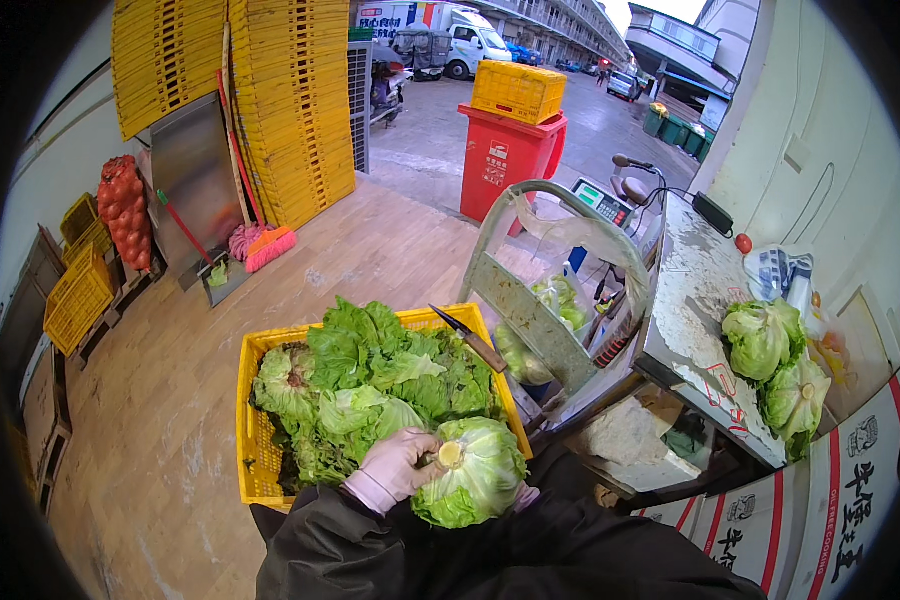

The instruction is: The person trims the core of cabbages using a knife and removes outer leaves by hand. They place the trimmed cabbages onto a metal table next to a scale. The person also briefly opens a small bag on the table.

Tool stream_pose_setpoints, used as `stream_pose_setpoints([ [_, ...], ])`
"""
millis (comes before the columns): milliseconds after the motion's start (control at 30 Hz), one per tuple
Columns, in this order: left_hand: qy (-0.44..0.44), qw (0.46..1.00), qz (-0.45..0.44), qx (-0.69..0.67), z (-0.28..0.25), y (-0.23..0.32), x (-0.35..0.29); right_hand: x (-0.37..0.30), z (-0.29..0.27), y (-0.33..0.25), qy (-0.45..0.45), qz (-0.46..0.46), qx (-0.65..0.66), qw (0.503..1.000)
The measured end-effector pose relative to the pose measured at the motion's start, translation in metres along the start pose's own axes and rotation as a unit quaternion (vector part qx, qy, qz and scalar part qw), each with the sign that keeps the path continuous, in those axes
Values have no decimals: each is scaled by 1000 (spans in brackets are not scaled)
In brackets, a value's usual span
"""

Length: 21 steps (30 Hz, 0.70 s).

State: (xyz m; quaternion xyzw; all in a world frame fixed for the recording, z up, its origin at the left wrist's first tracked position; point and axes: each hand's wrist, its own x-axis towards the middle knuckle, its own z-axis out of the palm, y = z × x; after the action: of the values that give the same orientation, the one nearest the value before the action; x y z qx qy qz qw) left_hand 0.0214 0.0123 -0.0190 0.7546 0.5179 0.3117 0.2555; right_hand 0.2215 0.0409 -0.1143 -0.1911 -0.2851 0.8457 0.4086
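Observation:
A round iceberg lettuce head (485, 475) is held at my lap with its pale cut stem facing up. My left hand (395, 468), in a light pinkish glove, is closed with its fingers against the lettuce's left side, beside the stem. Most of my right hand (526, 496) is hidden behind the lettuce; a bit of glove shows at the right, where it holds the head from beneath. Just beyond is a yellow crate (254, 465) full of loose green lettuce leaves (360, 350). A wooden-handled knife (475, 342) lies across its far right corner.
Right of the crate stands a worn metal-framed chair (530, 310) with bagged lettuce behind it. Two lettuce heads (795, 395) rest on the worn table (685, 290) at right. A red bin (500, 165), tall crate stacks (300, 110) and a pink broom (270, 250) stand farther off.

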Motion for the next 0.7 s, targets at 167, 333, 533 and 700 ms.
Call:
stream_pose_setpoints([
  [167, -10, 996, 48, -68, 2, -12, -2, 2, 8, -3, -79, -89, -120, 986],
  [333, -12, 995, 27, -94, -1, -3, 0, -4, 23, -10, -54, -117, -209, 969],
  [533, 35, 990, -7, -137, -4, -1, -3, -2, 11, -3, -64, -124, -252, 958],
  [700, 248, 961, -100, 70, -15, -19, 4, 1, 15, -7, -53, -80, -171, 981],
])
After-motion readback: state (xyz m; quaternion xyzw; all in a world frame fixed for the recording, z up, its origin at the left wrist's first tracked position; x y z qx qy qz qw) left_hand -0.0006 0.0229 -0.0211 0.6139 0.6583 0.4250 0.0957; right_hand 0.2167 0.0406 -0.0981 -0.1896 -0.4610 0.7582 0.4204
